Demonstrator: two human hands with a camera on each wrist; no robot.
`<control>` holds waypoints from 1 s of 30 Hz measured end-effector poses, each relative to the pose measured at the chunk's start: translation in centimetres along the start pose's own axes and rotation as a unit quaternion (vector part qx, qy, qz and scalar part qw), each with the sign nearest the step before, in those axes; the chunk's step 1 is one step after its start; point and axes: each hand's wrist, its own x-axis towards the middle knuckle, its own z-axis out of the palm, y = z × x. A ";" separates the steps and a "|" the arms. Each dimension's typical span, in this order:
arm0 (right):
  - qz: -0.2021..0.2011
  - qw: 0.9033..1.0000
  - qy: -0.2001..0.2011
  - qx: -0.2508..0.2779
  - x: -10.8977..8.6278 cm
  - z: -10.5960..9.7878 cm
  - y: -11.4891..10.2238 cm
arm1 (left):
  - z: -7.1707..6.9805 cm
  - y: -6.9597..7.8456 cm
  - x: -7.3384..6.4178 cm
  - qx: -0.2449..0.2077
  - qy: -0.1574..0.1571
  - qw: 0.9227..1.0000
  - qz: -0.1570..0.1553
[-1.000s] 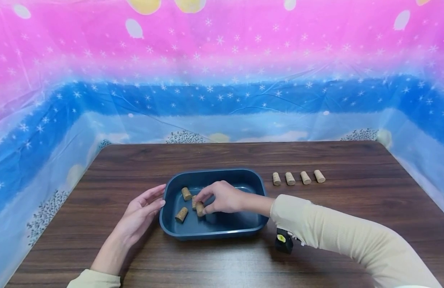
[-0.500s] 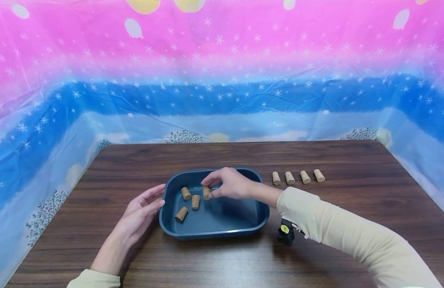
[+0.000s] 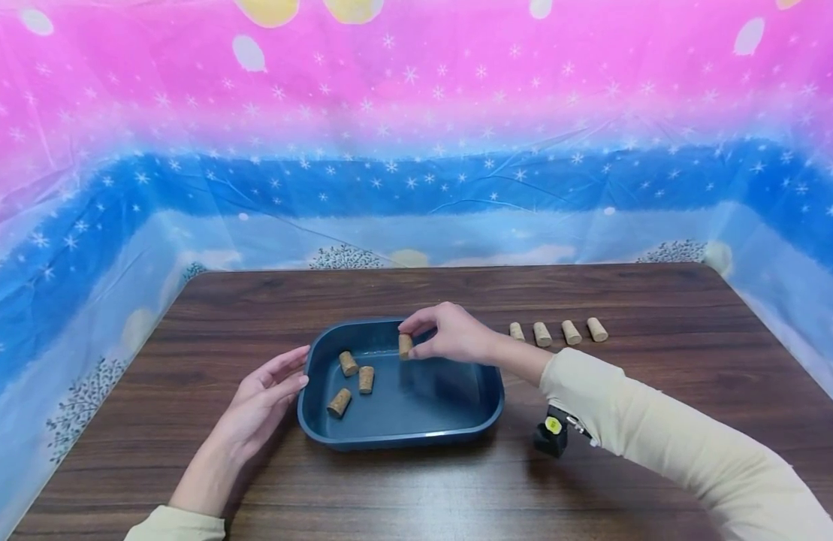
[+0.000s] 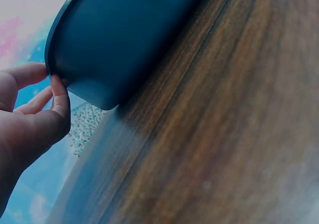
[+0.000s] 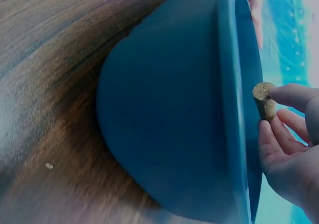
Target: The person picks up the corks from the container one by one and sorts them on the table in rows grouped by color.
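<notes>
A dark blue rectangular basin [image 3: 416,436] sits on the table. Inside it, toward the left, lie three corks, among them an upper one [image 3: 348,364], a middle one [image 3: 366,380] and a lower one [image 3: 339,403]. My right hand [image 3: 450,334] pinches another cork [image 3: 405,346] between thumb and fingertips over the basin's far side; the right wrist view shows this cork [image 5: 264,100] raised near the rim. At the basin's left end my left hand [image 3: 264,402] touches the rim with relaxed fingers. In the left wrist view its fingertips meet the basin's wall [image 4: 114,40] from outside.
To the right of the basin, several corks [image 3: 571,332] stand in a row on the dark wood table [image 3: 659,391]; the right forearm partly covers the leftmost. A black wrist camera [image 3: 551,432] hangs under the right sleeve. A pink and blue patterned cloth [image 3: 416,165] surrounds the table.
My right hand has lifted a cork from among those at the basin's left and carried it right and toward the far rim. My left hand has stayed at the basin's left end.
</notes>
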 end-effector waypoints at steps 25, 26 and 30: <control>0.030 0.998 0.051 0.036 -2.4 -4.8 1.8 | 0.0 -0.2 0.2 0.006 0.000 1.000 0.000; 0.031 0.998 0.051 0.036 -2.6 -5.0 2.0 | 0.0 -0.2 0.2 0.006 0.000 1.000 0.000; 0.047 0.997 0.051 0.036 -3.2 -5.8 2.7 | -0.1 -0.2 0.2 0.006 0.001 1.000 0.001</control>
